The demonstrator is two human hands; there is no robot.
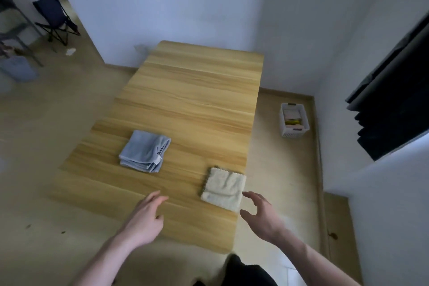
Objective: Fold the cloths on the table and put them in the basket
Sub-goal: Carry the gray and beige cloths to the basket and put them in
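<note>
A folded light-blue cloth (144, 151) lies on the wooden table (190, 100), left of the middle. A folded cream cloth (224, 189) sits at the table's near right edge. My right hand (261, 215) hovers just right of the cream cloth, fingers spread and loosely bent, holding nothing. My left hand (145, 217) is over the table's near part, left of the cream cloth, fingers relaxed and empty. A white slotted basket (294, 120) stands on the floor to the right of the table, with pink and yellow folded cloths inside.
The far side of the table meets a white wall. A dark curtain (394, 100) hangs at the right. A folding chair (54, 18) and a grey bin (19, 69) stand far left on the floor.
</note>
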